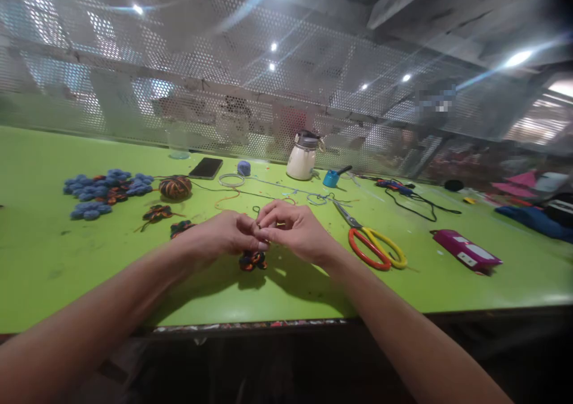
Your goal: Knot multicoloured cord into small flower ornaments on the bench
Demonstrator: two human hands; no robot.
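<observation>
My left hand (pixel 230 232) and my right hand (pixel 298 228) meet over the front middle of the table, their thumbs and fingertips pinched close together. Just beneath the left fingers is a small black-and-orange yarn flower (pixel 253 261), its upper part hidden by the hand. A small dark loop of yarn (pixel 256 209) shows above the fingertips. Both hands are closed on thin yarn that is mostly covered by the fingers. Beside my left wrist lies another dark yarn flower (pixel 181 228), with a third flower (pixel 157 213) farther left.
Orange-and-yellow-handled scissors (pixel 376 247) lie right of my right hand. Beyond are blue yarn flowers (pixel 92 210), a variegated yarn ball (pixel 175 187), a phone (pixel 206 167), a white jug (pixel 301 160), a blue pot (pixel 331 178) and a purple box (pixel 466 250). A perforated screen (pixel 201 64) stands behind.
</observation>
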